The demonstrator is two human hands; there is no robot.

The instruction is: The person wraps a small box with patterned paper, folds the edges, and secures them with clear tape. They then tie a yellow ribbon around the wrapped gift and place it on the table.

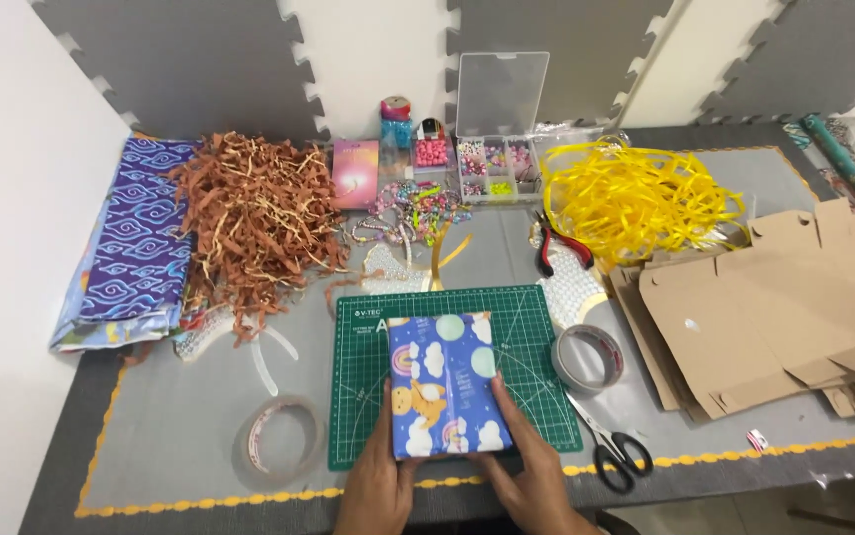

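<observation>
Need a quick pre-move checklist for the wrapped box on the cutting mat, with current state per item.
1. Wrapped box lies fully on the green cutting mat: ok.
2. Left hand against the box's left edge, right hand against its right and near edge: ok.
3. Top face of the wrapping smooth, no loose flap showing: ok.
4. Seams underneath taped: cannot tell, hidden.
5. Tape within reach: ok, one tape roll right of the mat, a clear tape roll to its left.
6. Scissors off the mat, blades closed: ok.
</observation>
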